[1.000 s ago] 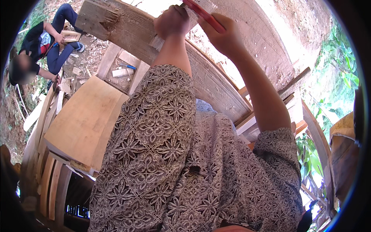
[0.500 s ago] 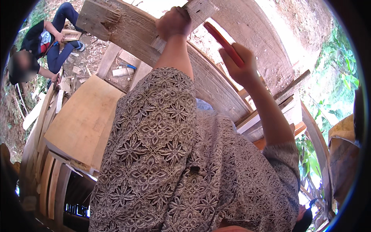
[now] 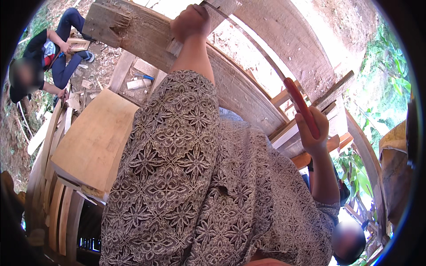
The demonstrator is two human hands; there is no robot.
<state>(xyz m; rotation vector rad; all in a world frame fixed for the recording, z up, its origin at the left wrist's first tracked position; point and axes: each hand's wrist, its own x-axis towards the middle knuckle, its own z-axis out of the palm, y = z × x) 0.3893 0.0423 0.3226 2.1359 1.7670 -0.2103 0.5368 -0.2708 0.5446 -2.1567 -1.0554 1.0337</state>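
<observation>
Our right hand (image 3: 314,130) draws a red-handled saw (image 3: 301,104) back toward our body, its fingers wrapped tight around the grip. Half a second earlier that hand was closer to our left hand (image 3: 190,23); now a wide gap separates the two, and the thin blade (image 3: 267,55) shows stretched between them. We read that as the long, pulled-back end of a saw stroke, with the cut still under way.

The left hand, barely shifted, is clenched in a fist on a narrow timber (image 3: 225,11), which crosses a heavy weathered beam (image 3: 244,93). Whether the fingers curl beneath the wood, we cannot tell. The far end of the blade reaches the narrow timber just beyond the left fist; the cut itself is too small to make out.

A broad plank (image 3: 288,40) lies beyond the blade, between our hands and farther out. Below and left of our left hand sits a pale wooden slab (image 3: 95,137). Well to that hand's left, a seated co-worker (image 3: 44,51) holds a small wooden frame (image 3: 79,44). Below our right hand, another person's head (image 3: 349,250) has come further into view.
</observation>
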